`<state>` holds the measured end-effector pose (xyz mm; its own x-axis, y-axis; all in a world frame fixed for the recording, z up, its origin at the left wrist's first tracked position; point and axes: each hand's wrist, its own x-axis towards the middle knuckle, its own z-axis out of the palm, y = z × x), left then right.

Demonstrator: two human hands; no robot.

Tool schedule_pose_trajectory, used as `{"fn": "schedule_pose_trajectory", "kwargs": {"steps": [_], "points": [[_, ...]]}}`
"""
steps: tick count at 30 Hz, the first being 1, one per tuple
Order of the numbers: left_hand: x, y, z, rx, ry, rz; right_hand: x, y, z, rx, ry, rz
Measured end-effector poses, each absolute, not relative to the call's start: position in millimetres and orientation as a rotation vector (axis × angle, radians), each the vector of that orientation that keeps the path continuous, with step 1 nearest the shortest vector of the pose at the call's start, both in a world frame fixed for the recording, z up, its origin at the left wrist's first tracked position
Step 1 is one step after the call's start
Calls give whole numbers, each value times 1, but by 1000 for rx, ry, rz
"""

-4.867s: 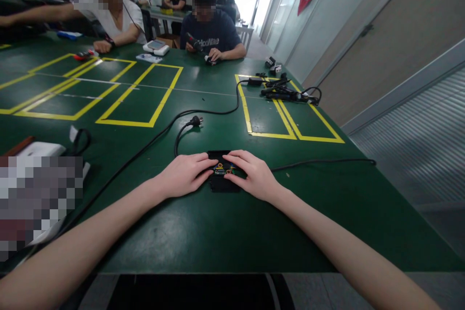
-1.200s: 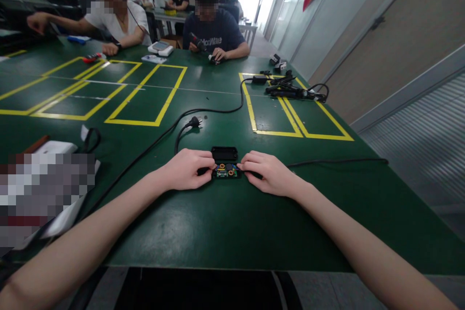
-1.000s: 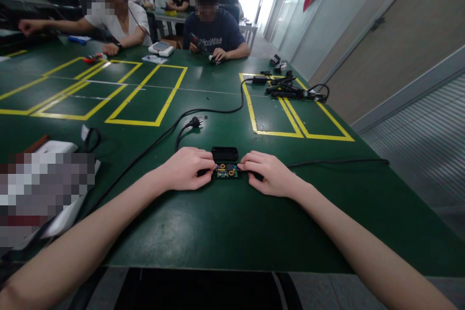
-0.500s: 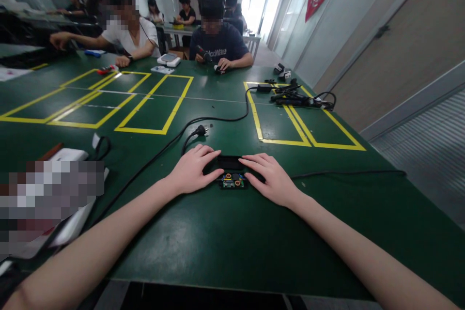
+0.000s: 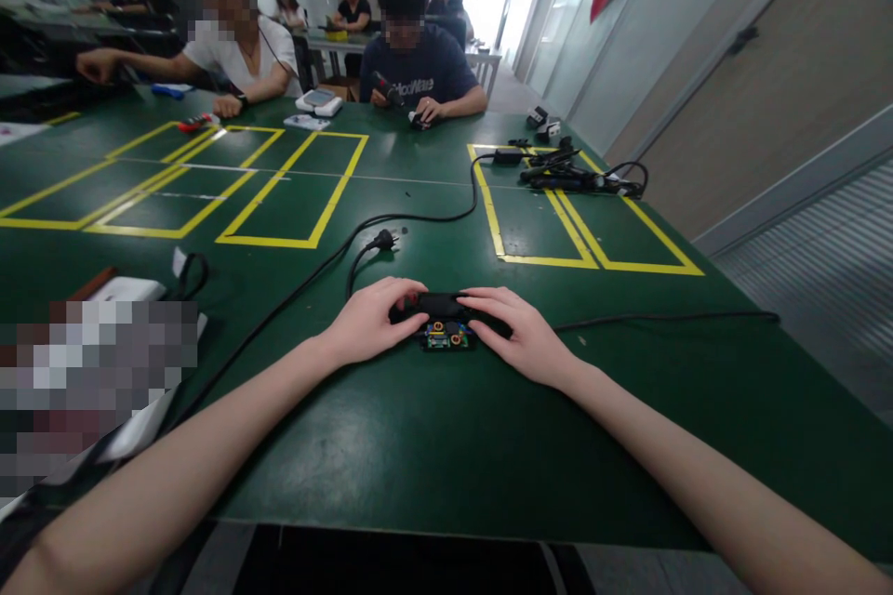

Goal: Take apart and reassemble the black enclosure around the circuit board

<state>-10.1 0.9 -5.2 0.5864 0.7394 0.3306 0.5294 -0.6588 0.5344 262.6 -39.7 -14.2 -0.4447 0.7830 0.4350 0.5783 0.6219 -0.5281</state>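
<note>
Between my hands is an opened power adapter. Its black plastic cover (image 5: 441, 304) is tilted, directly behind the circuit board (image 5: 446, 337), which sits in the lower half of the casing. The board carries copper-coloured coils and small yellow and blue parts. My left hand (image 5: 373, 323) grips the cover's left end between thumb and fingers, and my right hand (image 5: 526, 335) grips the right end the same way. Both thumbs lie close to the board's upper corners. Whether the cover touches the lower half is hard to see.
A black cord (image 5: 279, 307) runs from the left past a plug (image 5: 383, 240) to bundled adapters (image 5: 558, 172). Another cord (image 5: 670, 321) extends right. A white object (image 5: 132, 293) lies at left on the green table (image 5: 391, 446). Two people sit opposite; one holds a dark tool (image 5: 386, 88).
The cover has tipped over: its hollow inside showed before, and its outer face shows now. My fingers have shifted slightly with it. The whole view has moved a little.
</note>
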Motion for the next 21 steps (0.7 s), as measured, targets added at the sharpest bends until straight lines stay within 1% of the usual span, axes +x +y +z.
{"fn": "schedule_pose_trajectory", "kwargs": {"steps": [4, 7, 13, 21], "points": [[-8, -1, -3, 2319, 952, 774, 260, -43, -14, -1075, -1965, 616], [-7, -2, -2, 2260, 899, 804, 257, -44, -14, -1106, -1851, 695], [-8, 0, -3, 2175, 831, 894, 256, -45, -14, -1098, -1780, 722], [-9, -1, 2, 2038, 768, 886, 256, -48, -10, -1034, -1816, 695]]}}
